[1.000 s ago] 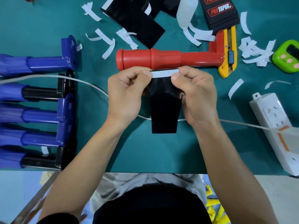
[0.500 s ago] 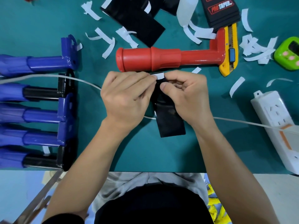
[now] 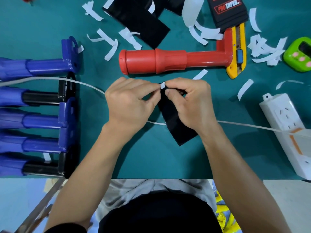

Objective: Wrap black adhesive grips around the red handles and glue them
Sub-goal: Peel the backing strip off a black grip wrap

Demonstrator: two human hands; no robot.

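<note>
Everywhere white scraps litter the teal table round red handle

A flat counter covered in dark teal matte material fills most of the view, evenly lit. Past its near edge lies pale bluish floor, with a slanted grey metal bar at the left.

Both forearms are extended forward; the left hand and right hand are brought together, fingertips pinched.
</note>
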